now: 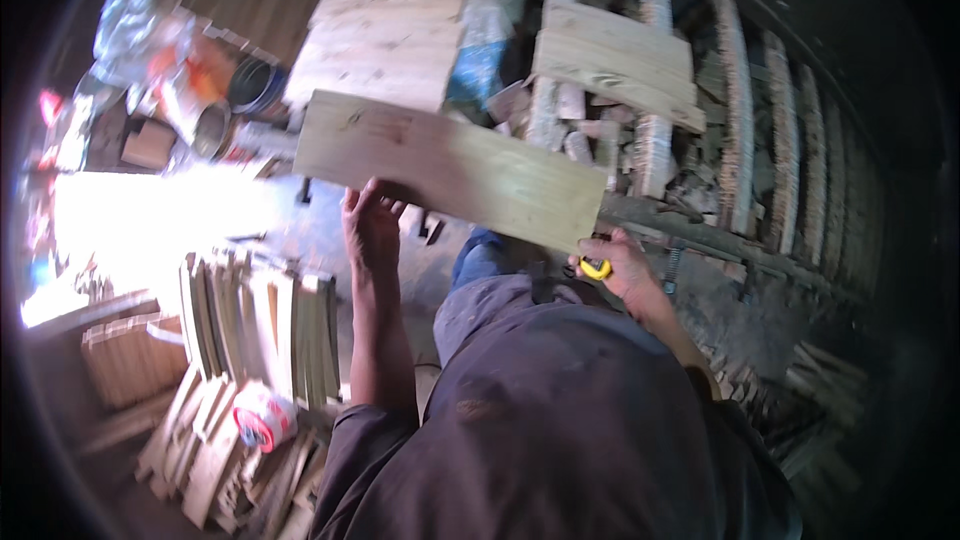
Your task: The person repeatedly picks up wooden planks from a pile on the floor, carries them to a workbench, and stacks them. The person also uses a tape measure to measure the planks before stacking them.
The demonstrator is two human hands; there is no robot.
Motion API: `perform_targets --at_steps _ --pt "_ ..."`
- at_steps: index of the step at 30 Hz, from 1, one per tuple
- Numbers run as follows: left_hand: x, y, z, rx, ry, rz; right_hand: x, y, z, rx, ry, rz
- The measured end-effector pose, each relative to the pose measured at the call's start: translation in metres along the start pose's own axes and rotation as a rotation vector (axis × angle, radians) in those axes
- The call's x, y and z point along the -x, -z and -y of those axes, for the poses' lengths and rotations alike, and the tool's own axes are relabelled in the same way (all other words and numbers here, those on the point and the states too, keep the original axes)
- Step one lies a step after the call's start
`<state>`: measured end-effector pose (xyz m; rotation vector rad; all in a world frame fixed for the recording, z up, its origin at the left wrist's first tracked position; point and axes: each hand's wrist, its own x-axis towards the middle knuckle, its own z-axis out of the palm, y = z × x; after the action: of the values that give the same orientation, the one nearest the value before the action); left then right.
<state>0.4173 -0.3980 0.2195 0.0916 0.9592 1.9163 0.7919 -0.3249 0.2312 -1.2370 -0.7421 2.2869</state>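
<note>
A pale wooden board [450,165] is held up in front of me, its right end lower than its left. My left hand [372,225] grips the board's near edge toward its left end, fingers curled beneath it. At the lower right corner of the board is my right hand [622,265], closed around a yellow tape measure [595,267]. Its fingers are close to the board's corner; whether they also pinch the wood, I cannot tell. Just beyond the board lies a wide panel of joined planks [395,25].
Wooden slats [735,110] form a rack on the right, with short boards [620,60] across them and offcuts below. Stacked wood strips [260,330] stand at the left, near a red-and-white tub [264,416]. A dark bucket [255,85] and plastic bags lie at the far left.
</note>
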Motion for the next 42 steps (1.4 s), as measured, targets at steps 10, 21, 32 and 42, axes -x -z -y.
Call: perform_targets --at_steps 10,21,32,42 --pt "-0.149 -0.038 0.029 0.244 0.219 -0.059 0.019 0.056 0.044 0.119 0.185 -0.322" --pt "-0.119 -0.221 0.157 0.39 0.486 0.438 0.015 0.006 0.069 0.985 1.013 -0.877" --pt "-0.102 -0.252 0.183 0.257 0.239 0.429 0.006 0.042 0.104 1.051 1.15 -0.626" --pt "-0.155 -0.262 0.178 0.141 0.345 0.476 -0.061 0.132 0.05 0.446 0.704 -0.609"
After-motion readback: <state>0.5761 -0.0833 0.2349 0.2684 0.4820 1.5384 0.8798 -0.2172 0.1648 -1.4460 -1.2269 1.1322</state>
